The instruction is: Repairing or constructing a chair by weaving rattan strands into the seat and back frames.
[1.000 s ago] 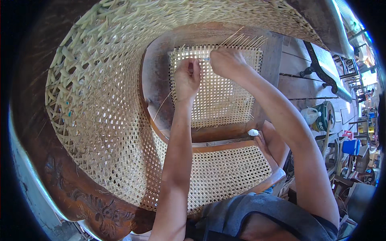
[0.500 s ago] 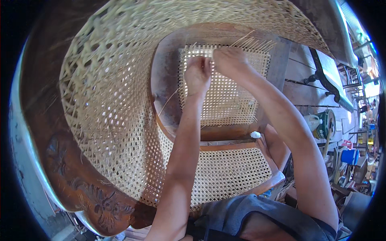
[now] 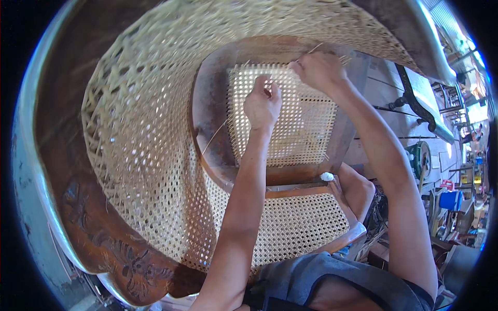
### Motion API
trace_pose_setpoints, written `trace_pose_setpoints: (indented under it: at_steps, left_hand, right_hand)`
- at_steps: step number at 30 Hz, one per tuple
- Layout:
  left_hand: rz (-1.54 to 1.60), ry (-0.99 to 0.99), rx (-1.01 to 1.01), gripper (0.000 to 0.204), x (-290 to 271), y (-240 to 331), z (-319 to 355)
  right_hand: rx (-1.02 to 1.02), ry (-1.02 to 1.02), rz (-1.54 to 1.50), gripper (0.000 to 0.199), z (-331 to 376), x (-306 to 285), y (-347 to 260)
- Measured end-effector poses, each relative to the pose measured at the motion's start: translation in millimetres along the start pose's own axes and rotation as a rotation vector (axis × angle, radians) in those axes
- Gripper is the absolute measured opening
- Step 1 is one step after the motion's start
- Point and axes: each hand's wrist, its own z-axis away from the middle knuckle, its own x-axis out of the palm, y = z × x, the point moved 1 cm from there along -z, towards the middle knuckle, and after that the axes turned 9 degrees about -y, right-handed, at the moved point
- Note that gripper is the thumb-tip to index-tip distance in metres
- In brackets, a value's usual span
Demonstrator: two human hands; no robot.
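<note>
A square of woven cane webbing [image 3: 290,124] fills the opening of a dark wooden frame [image 3: 210,111]. Over its upper left part, my left hand [image 3: 262,106] has thumb and fingers curled together; whatever they pinch is too small to make out. My right hand [image 3: 324,72] is closed at the upper right edge of the webbing. Pale ends of a cane strand [image 3: 315,47] stick out beside its knuckles, and the grip itself is partly hidden. One thin loose strand [image 3: 213,136] slants from the left side of the webbing across the wood.
A large curved cane back [image 3: 140,140] with a carved wooden rim [image 3: 137,264] wraps around the left and top. Nearer me lies another cane panel [image 3: 301,220]. A small white object [image 3: 327,177] rests by the frame. Rightward are a green container [image 3: 417,158] and a blue bucket [image 3: 450,200].
My right hand has moved right, away from my left hand, to the webbing's upper right edge. My left hand has shifted slightly right and down. The view has shifted a little.
</note>
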Motion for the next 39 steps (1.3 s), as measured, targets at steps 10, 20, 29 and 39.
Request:
trace_pose_setpoints:
  at_steps: [10,20,29,39]
  left_hand:
    - [0.958,-0.21,-0.107,0.016,8.2,-8.8,-18.2]
    - [0.953,-0.053,0.053,0.014,15.1,-15.2,-9.8]
    - [0.654,-0.164,-0.037,0.004,1.5,-8.2,-19.7]
    - [0.337,-0.018,0.022,0.01,13.2,3.4,-8.9]
  right_hand:
    - [-0.099,-0.049,-0.111,0.031,-5.8,29.9,-16.3]
    - [-0.198,-0.015,-0.12,0.017,-4.2,22.0,-45.6]
    - [-0.143,0.055,-0.147,0.018,-6.8,29.6,-36.2]
    - [-0.023,-0.004,-0.135,0.039,2.2,-2.9,5.9]
